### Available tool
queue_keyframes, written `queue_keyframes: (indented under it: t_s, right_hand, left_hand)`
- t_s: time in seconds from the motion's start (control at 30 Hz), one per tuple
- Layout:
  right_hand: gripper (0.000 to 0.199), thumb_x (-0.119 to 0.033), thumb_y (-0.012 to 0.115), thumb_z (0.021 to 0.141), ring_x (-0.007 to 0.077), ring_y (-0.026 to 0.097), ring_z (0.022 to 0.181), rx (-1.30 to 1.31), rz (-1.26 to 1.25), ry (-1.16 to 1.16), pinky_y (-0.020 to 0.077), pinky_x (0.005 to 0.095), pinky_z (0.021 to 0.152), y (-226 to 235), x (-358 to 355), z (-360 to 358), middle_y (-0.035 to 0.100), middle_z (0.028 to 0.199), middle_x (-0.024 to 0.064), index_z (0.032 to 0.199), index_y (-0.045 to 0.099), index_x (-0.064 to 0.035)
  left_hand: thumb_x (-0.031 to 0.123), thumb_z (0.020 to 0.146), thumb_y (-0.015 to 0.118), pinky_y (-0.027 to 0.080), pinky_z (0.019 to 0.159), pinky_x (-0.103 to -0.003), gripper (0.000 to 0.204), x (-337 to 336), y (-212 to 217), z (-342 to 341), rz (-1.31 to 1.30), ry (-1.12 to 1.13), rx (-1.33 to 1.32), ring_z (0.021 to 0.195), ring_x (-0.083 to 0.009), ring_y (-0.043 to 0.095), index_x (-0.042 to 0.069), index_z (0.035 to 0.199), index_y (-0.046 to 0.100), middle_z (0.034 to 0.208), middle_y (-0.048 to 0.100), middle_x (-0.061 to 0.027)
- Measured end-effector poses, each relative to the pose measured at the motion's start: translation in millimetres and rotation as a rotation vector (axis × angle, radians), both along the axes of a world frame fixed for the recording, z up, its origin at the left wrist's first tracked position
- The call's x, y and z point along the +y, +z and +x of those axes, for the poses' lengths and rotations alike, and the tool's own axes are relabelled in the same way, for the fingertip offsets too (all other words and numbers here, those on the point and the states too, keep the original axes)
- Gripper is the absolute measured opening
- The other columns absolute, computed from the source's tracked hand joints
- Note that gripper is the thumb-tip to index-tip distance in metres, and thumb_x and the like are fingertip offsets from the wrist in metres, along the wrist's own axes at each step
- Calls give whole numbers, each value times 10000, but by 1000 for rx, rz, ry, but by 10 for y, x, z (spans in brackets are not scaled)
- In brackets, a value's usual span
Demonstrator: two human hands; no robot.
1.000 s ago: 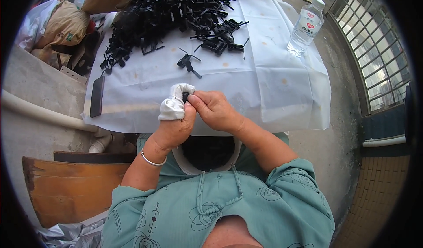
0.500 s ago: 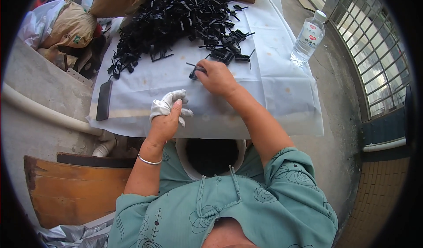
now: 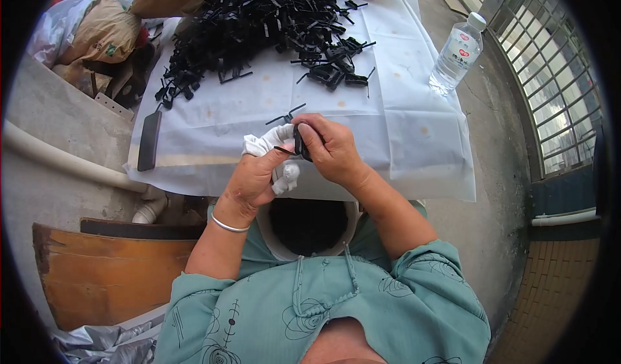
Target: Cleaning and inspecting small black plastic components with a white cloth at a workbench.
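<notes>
Both my hands meet over the near part of the covered table, around a small black plastic part (image 3: 301, 143) with thin protruding strips. My right hand (image 3: 333, 149) is bare and pinches the part's body between thumb and fingers. My left hand (image 3: 255, 173) has a white glove over its fingers, while the thumb is bare. That thumb presses beside a thin strip sticking out of the part; the gloved fingers lie behind and hide some of it. Just beyond my hands, a loose black piece with thin ends (image 3: 285, 114) rests on the white sheet (image 3: 213, 131).
A large heap of black plastic parts (image 3: 259, 31) covers the table's far side. A dark flat phone-like object (image 3: 149, 141) lies at the left edge, and a water bottle (image 3: 458, 53) stands at the right. Below, a pale bucket (image 3: 352, 231) with dark contents sits between my knees.
My right hand has drawn back toward me with the black part and met my left hand, which moved right and closed in. A loose black piece now shows on the sheet beyond them.
</notes>
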State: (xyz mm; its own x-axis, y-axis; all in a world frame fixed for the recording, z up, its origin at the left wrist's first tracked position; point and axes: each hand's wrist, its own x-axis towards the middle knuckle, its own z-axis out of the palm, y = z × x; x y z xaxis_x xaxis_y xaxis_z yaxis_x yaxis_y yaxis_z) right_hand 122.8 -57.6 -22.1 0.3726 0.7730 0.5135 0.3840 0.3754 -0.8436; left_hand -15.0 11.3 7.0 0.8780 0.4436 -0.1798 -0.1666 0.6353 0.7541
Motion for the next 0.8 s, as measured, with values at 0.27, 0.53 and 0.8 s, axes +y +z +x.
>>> queue_keyframes:
  t_s: [0.27,0.53,0.8]
  right_hand:
    - [206,-85,707,754,57,384,523,-254,28,104,353,214,477,262,-205,-58,472,617,3,884,558,-25]
    - [168,-127,642,828,38,363,572,288,-138,32,340,204,499,178,-135,-91,433,616,-23,763,524,-27]
    - [232,-157,517,909,67,392,582,-62,-204,91,368,248,519,105,-123,-47,460,597,-1,744,549,3]
  left_hand:
    - [44,899,469,478,592,-201,274,-61,-156,11,558,268,94,724,-69,542,44,1172,465,959,568,-30]
    - [19,868,511,472,590,-202,309,-104,-30,-43,541,139,32,724,-66,520,10,1171,454,981,550,-38]
    - [3,841,529,463,575,-196,294,-170,-7,8,789,330,194,677,-61,521,-11,1132,494,929,569,-38]
